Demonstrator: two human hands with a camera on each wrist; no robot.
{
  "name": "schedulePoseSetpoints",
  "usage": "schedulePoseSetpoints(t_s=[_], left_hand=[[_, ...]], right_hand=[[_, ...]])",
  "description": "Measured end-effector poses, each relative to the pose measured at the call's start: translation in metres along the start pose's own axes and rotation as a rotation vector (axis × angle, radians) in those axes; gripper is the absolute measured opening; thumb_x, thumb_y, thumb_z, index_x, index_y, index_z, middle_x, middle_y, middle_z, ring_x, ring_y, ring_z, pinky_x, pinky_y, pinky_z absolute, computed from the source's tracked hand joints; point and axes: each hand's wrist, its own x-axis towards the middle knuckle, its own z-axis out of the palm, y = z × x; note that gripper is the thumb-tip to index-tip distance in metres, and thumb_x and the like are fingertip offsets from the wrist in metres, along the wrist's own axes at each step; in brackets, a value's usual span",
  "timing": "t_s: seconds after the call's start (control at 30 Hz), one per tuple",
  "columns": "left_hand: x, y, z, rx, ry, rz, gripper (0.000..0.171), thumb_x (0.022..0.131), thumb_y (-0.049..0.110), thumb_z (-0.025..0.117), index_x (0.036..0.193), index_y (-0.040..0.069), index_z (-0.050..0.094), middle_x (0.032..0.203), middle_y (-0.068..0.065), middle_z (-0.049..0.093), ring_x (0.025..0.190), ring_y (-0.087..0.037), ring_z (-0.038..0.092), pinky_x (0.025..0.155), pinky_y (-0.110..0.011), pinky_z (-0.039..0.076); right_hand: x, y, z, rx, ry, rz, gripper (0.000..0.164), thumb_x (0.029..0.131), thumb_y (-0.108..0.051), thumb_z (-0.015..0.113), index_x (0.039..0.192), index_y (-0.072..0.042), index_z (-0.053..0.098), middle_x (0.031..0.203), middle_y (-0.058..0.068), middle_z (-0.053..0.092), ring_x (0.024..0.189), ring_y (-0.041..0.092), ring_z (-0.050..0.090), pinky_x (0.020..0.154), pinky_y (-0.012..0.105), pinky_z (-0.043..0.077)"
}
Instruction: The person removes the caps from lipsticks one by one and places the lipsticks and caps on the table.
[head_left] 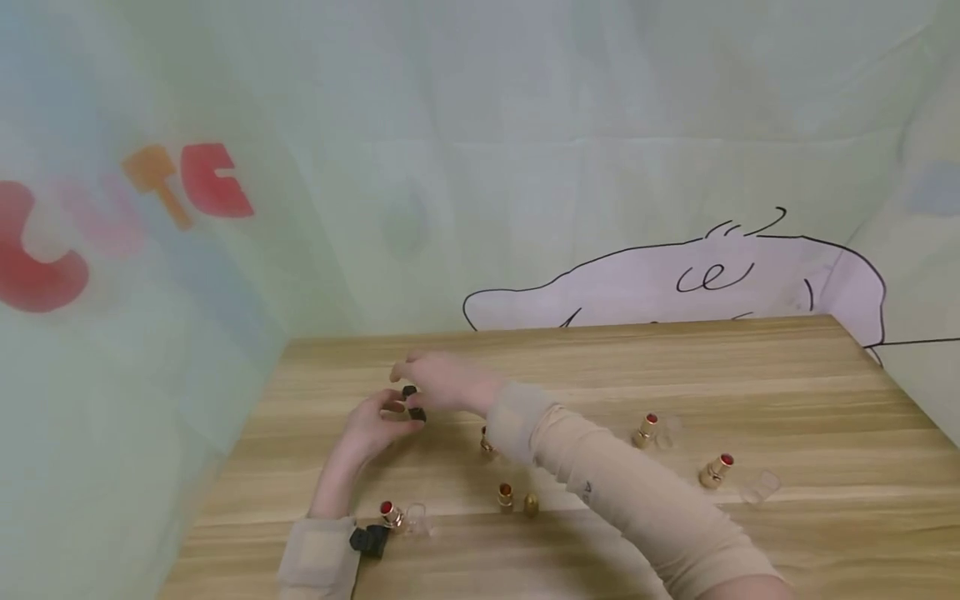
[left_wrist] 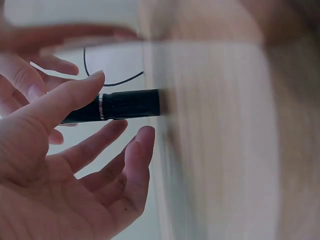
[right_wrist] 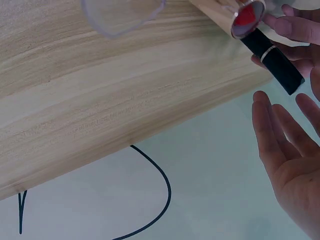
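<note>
A black lipstick tube (head_left: 416, 407) with a thin silvery band stands near the back left of the table. My left hand (head_left: 373, 428) is around its side, thumb and index finger spread about the tube, with no firm pinch showing. In the left wrist view the left thumb (left_wrist: 75, 97) crosses in front of the black lipstick tube (left_wrist: 131, 103) and hides one end. Above and behind it is my right hand (head_left: 450, 383), fingers loosely extended. From the right wrist view, the right hand (right_wrist: 295, 165) appears apart from the tube's end.
Gold lipsticks with red tips (head_left: 391, 514), (head_left: 647, 430), (head_left: 716, 471) stand on the wooden table (head_left: 817, 383), each beside a clear cap (head_left: 761, 486). A gold tube (head_left: 506, 497) and a small gold piece (head_left: 531, 504) are near the middle. Another gold lipstick (head_left: 487, 442) is partly behind my right sleeve.
</note>
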Motion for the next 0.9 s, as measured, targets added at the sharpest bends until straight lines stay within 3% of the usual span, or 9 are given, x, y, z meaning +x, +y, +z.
schedulePoseSetpoints(t_s=[0.23,0.6,0.9], left_hand=[[0.005,-0.006,0.003,-0.006,0.000,0.025,0.052,0.083,0.019,0.073,0.126,-0.003,0.055,0.123,-0.025,0.061,0.117,-0.042,0.056,0.097,-0.055,0.043],[0.012,-0.011,0.004,0.041,-0.010,0.027,0.045,0.085,0.018,0.070,0.122,-0.003,0.058,0.121,-0.024,0.063,0.116,-0.041,0.056,0.096,-0.054,0.044],[0.014,-0.012,0.005,0.052,-0.010,0.100,0.032,0.085,0.013,0.069,0.112,-0.001,0.063,0.115,-0.022,0.065,0.111,-0.038,0.058,0.094,-0.053,0.046]], right_hand=[[0.001,0.000,0.006,-0.020,0.009,-0.029,0.031,0.092,-0.019,0.063,0.123,-0.019,0.062,0.110,0.002,0.063,0.096,0.012,0.061,0.084,0.023,0.050],[0.008,0.002,0.017,-0.020,0.000,-0.054,0.027,0.092,-0.015,0.062,0.120,-0.017,0.064,0.112,0.001,0.065,0.102,0.012,0.061,0.091,0.023,0.049],[0.011,0.004,0.023,-0.029,0.020,-0.067,0.015,0.092,-0.011,0.062,0.106,-0.014,0.066,0.101,0.000,0.066,0.089,0.009,0.058,0.081,0.020,0.048]])
